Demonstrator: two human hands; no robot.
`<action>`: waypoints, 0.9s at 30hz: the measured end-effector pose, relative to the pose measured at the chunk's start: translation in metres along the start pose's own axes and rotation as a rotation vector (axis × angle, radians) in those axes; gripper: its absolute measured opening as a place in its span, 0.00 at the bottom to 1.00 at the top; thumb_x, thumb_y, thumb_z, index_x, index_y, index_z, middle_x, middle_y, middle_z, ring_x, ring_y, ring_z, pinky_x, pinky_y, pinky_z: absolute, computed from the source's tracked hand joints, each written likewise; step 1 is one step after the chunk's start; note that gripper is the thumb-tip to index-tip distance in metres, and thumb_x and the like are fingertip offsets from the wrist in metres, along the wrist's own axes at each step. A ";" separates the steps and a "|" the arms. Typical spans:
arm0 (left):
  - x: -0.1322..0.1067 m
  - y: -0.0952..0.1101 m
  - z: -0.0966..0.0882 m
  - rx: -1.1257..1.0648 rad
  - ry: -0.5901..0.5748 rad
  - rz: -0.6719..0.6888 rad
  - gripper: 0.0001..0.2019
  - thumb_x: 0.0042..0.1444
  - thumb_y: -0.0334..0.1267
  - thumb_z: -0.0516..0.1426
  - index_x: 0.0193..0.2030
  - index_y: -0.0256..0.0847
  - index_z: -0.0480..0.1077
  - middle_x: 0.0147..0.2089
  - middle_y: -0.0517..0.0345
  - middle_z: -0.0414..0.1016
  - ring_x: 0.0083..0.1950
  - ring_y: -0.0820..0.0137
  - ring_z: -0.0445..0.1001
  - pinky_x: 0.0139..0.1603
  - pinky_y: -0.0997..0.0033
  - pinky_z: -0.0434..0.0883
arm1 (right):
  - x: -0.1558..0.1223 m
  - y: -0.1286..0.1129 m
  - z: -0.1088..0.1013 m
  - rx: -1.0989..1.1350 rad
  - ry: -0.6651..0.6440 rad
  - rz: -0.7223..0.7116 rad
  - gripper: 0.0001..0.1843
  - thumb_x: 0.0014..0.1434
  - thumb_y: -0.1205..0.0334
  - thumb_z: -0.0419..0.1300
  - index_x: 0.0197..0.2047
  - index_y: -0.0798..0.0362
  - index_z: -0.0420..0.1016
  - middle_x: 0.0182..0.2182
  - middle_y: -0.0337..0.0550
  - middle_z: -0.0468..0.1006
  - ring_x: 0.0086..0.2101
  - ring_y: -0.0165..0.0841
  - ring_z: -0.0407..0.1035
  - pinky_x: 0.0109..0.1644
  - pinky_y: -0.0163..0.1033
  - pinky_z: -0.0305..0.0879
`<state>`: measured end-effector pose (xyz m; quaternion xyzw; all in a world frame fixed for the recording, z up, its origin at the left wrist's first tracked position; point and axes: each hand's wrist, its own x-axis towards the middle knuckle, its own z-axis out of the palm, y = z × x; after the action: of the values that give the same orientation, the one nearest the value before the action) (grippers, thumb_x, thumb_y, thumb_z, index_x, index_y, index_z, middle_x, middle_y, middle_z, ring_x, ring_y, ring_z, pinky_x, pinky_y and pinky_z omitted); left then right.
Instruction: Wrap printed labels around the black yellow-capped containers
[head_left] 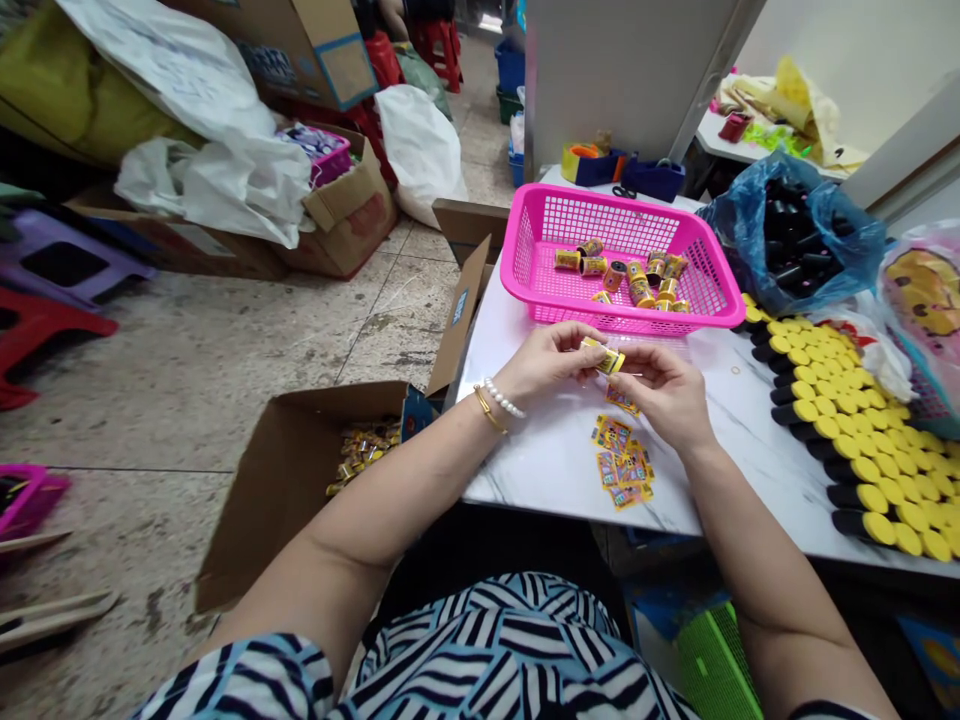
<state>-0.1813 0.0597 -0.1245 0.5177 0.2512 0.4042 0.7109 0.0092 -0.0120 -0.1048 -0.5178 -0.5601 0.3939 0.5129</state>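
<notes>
Between my two hands, just in front of the pink basket, is a small yellow labelled tub (pixel 609 359). My left hand (pixel 553 358) pinches it from the left, thumb and fingers around its side. The fingers of my right hand (pixel 666 392) are closed on its right end, partly hiding it. Printed yellow-and-orange labels (pixel 624 468) lie in a loose pile on the white table below my hands, and another label lies just under the right thumb. Inside the pink basket (pixel 517 250) are several similar labelled tubs (pixel 615 275).
Rows of black tubs with yellow lids (pixel 862 400) cover the table's right side. Behind them sits a blue bag (pixel 795 230) of black pieces. An open cardboard box (pixel 277 470) with many labelled tubs stands left of the table. Blue tape dispensers (pixel 652 178) are at the back.
</notes>
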 end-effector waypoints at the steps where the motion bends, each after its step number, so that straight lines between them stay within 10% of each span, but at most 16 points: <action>1: 0.000 0.000 0.001 0.003 -0.006 0.005 0.22 0.51 0.46 0.73 0.46 0.35 0.77 0.38 0.54 0.81 0.33 0.73 0.78 0.35 0.72 0.72 | -0.001 0.000 0.001 -0.002 0.012 0.001 0.23 0.49 0.53 0.79 0.47 0.49 0.83 0.42 0.44 0.88 0.40 0.38 0.83 0.46 0.46 0.85; 8: 0.000 0.003 0.005 0.056 -0.051 0.100 0.21 0.50 0.44 0.74 0.45 0.34 0.78 0.41 0.52 0.82 0.37 0.71 0.80 0.41 0.70 0.76 | 0.004 0.005 -0.001 0.166 -0.007 0.255 0.18 0.50 0.52 0.78 0.39 0.53 0.85 0.37 0.46 0.88 0.34 0.37 0.83 0.42 0.46 0.85; 16: 0.001 -0.002 -0.003 -0.013 -0.029 -0.068 0.24 0.52 0.51 0.73 0.46 0.33 0.78 0.37 0.51 0.81 0.29 0.73 0.76 0.31 0.72 0.71 | 0.002 0.017 -0.008 -0.376 0.112 -0.439 0.14 0.55 0.59 0.75 0.46 0.45 0.85 0.47 0.45 0.85 0.48 0.40 0.81 0.55 0.52 0.82; 22: -0.003 0.005 0.006 0.111 -0.050 0.032 0.22 0.53 0.51 0.72 0.43 0.34 0.79 0.34 0.55 0.79 0.29 0.75 0.74 0.30 0.75 0.69 | -0.003 0.013 0.002 -0.099 0.068 -0.123 0.16 0.55 0.56 0.75 0.46 0.48 0.84 0.40 0.43 0.87 0.38 0.38 0.83 0.45 0.48 0.85; 27: -0.003 0.007 0.002 0.127 -0.078 -0.004 0.24 0.52 0.54 0.72 0.40 0.34 0.77 0.30 0.55 0.79 0.24 0.75 0.72 0.25 0.75 0.67 | -0.007 0.015 0.000 -0.363 0.102 -0.402 0.15 0.56 0.59 0.74 0.47 0.46 0.84 0.45 0.45 0.85 0.46 0.40 0.81 0.53 0.52 0.82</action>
<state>-0.1835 0.0573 -0.1175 0.5767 0.2494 0.3656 0.6867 0.0111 -0.0163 -0.1204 -0.4989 -0.6864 0.1510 0.5071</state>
